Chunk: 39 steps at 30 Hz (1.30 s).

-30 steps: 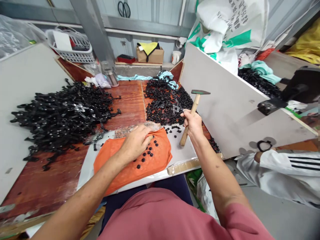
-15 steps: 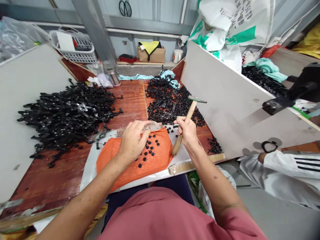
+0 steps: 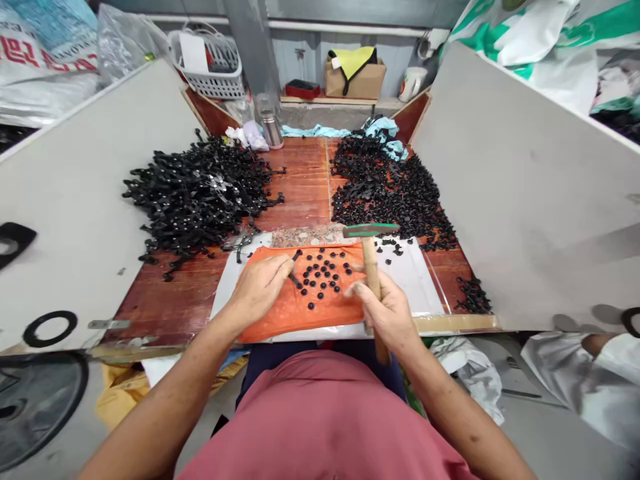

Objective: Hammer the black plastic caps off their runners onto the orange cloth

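In the head view my left hand (image 3: 260, 287) pinches a small black strap with knobbed ends (image 3: 295, 281) over the left part of an orange cloth (image 3: 280, 319). My right hand (image 3: 387, 305) is wrapped round the wooden handle of a hammer (image 3: 371, 257), its head up above the cloth's back right corner. Its thumb and forefinger reach toward small black round studs (image 3: 320, 275), several of which lie scattered on the cloth. Whether those fingertips also touch a stud is too blurred to tell. A speckled stone slab (image 3: 305, 236) shows behind the cloth.
A heap of black straps (image 3: 200, 193) lies on the table's left. Another pile of small black parts (image 3: 390, 193) is at the back right. Grey partitions (image 3: 510, 187) stand on both sides. A steel flask (image 3: 271, 128) stands at the back. Beyond the right partition shows a person's pale sleeve (image 3: 620, 360).
The view has turned rightward. My left hand has come to the cloth's left part with a black strap. The hammer has come nearer to me, its handle more upright. More of the studs show.
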Each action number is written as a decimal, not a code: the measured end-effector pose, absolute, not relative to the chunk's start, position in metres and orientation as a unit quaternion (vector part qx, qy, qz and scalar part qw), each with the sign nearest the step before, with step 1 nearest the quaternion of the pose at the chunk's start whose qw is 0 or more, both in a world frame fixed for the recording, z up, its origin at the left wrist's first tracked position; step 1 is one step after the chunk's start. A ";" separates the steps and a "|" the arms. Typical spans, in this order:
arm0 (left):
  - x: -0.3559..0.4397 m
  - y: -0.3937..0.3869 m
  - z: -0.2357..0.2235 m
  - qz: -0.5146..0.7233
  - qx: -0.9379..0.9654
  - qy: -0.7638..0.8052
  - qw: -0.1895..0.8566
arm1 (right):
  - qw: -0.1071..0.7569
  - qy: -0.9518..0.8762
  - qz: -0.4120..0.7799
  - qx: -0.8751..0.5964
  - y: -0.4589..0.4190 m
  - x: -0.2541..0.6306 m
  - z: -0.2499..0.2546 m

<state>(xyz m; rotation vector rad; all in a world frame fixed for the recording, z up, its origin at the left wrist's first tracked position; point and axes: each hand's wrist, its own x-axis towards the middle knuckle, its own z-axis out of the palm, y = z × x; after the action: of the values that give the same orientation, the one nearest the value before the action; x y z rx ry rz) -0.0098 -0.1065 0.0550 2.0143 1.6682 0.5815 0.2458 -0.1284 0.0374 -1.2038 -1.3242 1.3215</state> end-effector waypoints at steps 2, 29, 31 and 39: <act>-0.031 -0.119 0.044 0.157 0.737 0.603 0.263 | 0.414 -0.560 0.497 -0.517 -0.135 0.264 0.025; -0.014 -0.133 0.021 -0.036 0.800 0.574 0.171 | 0.239 -0.751 0.279 -0.549 -0.170 0.292 0.004; -0.014 -0.132 0.022 -0.036 0.799 0.574 0.174 | 0.214 -0.790 0.255 -0.514 -0.167 0.286 0.016; -0.012 -0.134 0.019 -0.019 0.790 0.586 0.180 | 0.136 -0.858 0.184 -0.461 -0.154 0.252 0.027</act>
<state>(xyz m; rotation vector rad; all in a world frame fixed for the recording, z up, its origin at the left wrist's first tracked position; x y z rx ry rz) -0.0122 -0.1339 0.0189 2.2321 1.6547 -0.0542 0.2520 -0.1543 0.0267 -1.3334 -2.4833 0.5334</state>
